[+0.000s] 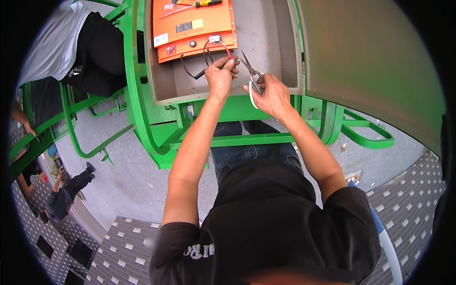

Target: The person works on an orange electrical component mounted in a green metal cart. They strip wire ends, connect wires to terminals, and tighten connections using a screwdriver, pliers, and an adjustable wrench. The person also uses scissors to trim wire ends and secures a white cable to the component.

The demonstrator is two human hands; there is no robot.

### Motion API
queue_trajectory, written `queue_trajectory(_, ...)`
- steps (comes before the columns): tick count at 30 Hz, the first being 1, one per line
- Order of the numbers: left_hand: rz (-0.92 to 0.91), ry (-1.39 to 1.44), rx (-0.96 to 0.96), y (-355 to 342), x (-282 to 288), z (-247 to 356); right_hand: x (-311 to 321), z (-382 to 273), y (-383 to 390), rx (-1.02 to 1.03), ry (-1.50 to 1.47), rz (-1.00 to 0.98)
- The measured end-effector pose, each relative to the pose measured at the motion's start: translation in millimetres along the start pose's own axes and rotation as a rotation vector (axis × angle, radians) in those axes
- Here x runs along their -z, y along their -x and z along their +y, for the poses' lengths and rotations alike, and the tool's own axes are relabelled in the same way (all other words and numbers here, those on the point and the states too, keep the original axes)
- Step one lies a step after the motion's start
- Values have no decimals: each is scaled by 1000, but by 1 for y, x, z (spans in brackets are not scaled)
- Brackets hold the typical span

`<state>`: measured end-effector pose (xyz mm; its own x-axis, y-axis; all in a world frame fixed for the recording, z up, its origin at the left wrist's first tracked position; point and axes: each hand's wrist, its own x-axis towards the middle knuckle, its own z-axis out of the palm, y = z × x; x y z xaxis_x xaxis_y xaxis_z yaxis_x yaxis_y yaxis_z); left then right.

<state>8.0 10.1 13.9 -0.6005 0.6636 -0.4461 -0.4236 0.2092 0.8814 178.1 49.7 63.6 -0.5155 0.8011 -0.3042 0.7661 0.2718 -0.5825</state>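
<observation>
An orange battery box [209, 27] lies in a grey metal tray [266, 28]. From its near edge come a red wire [227, 50] and black wires [185, 68], one ending in a black sleeve or connector. My left hand [221, 76] pinches the red wire at its end, just off the box's near edge. In my right hand [274, 95] is a pair of scissors [251, 71] with white handles. Their blades are parted and point up and left, close to the red wire but apart from it as far as I can see.
On the box lies a screwdriver [204, 4] with a yellow and black handle. Green metal frame bars [232, 140] surround the tray, and a wide metal panel [365, 61] stands at its right. One person [90, 47] is close at the left; another person [69, 190] is farther off.
</observation>
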Motion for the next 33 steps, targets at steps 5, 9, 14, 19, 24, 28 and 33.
queue_trajectory(5,-10,-153,-37,0,-8,-1,-11,-4,-5,149,139,182)
queue_trajectory(9,-12,-233,-63,4,-11,1,-9,-2,-15,196,154,194)
queue_trajectory(14,-46,-281,-74,8,-10,7,-5,-2,-21,217,205,150)
queue_trajectory(19,-76,-219,-37,6,-9,8,-1,-7,-22,204,204,92)
queue_trajectory(24,-109,-188,-25,4,-3,6,0,-13,-25,196,219,53)
queue_trajectory(28,-96,-130,-27,5,0,6,-1,-15,-28,201,234,20)
queue_trajectory(33,-78,-111,-29,8,2,5,-1,-18,-32,220,287,-1)
